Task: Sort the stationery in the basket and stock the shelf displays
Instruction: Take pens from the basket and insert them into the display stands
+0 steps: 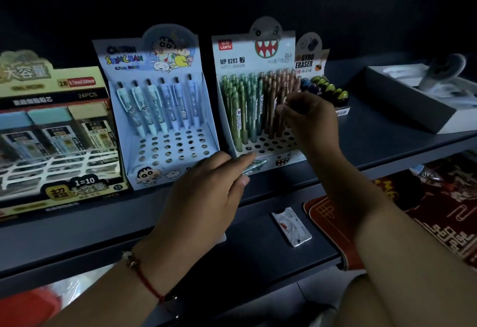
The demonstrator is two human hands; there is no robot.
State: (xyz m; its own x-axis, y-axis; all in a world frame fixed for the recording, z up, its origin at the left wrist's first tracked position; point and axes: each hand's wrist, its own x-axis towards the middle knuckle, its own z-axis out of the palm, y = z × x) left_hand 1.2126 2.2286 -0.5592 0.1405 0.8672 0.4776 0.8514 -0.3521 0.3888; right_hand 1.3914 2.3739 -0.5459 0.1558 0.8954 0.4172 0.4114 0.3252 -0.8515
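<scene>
My left hand (206, 192) grips a pale green pencil (254, 166), its tip sticking out toward the front of the shark-mouth pencil display (232, 53). That display holds several green and brown mechanical pencils (247, 104) standing in holes. My right hand (307, 117) is raised at the display's right side, fingertips pinching the top of a brown pencil (280, 104) among the rows. To the left stands a cartoon pen display (154, 109) with several blue pens in its back row and open holes in front.
A lead-refill box (56, 130) fills the shelf's left end. A gyro eraser display (325, 86) and a dark box (413, 99) sit to the right. On the lower shelf lie a small white card pack (291, 226) and red patterned goods (426, 218).
</scene>
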